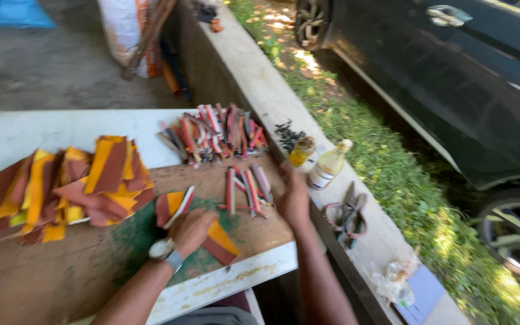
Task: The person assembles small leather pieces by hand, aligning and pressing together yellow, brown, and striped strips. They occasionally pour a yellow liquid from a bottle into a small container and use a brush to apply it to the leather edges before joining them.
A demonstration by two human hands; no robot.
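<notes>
- Brown-and-orange paper piece [219,241] lies flat on the wooden surface [79,265], lower centre of frame, partly under the left hand [192,232].
- Left hand presses down on that piece, fingers curled over it; grip looks pressed together on the paper, blurred so not sure of a pinch. Wristwatch [164,250] on that wrist.
- Second folded piece [174,206], brown/orange with a white edge, sits just above the left hand, touching it.
- Right hand [293,198] at the right edge of the surface, just beside a small row of rolled paper sticks [247,191]; grip state cannot tell, fingers hidden by the back of the hand and by blur.
- Bigger heap of rolled sticks [215,133], red/white/brown, upper centre.
- Pile of flat brown, orange and yellow sheets [67,186], left of frame.
- Concrete ledge [254,78] runs diagonally right of the surface; on it a small jar with yellow contents [301,150], a bottle of pale liquid [327,165], scissors [349,213] on a tape ring.
- Grass [404,180] and a dark car [452,84], right side.
</notes>
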